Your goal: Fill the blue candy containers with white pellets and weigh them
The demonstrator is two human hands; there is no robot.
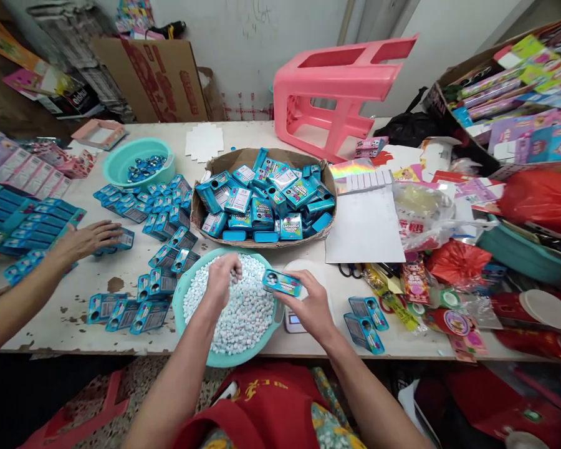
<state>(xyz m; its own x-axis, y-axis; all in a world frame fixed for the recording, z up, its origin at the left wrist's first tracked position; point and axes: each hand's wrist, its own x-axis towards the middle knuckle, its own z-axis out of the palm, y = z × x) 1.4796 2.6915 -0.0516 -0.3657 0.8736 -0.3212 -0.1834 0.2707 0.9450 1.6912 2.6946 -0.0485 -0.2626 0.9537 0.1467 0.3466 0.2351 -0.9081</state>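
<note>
A turquoise basin [182, 305] full of small pale candies [245, 312] stands at the table's front edge. Over its upper part is my left hand [223, 277], its fingers curled together; whatever they hold is hidden. My right hand [308, 299] grips a small blue box [282, 282] by its right end, above the basin's right side. A round hole shows at the box's left end. Behind the basin, a cardboard tray [266, 243] holds a heap of similar blue boxes. Partly under my right hand lies a white scale [293, 322].
Rows of blue boxes [152, 316] stand left of the basin, near another person's hand [91, 238]. Two boxes [364, 332] lie right of the scale. A pink stool [331, 81], white paper [364, 227], scissors [350, 270] and a bowl [116, 163] of shiny blue pieces are further off.
</note>
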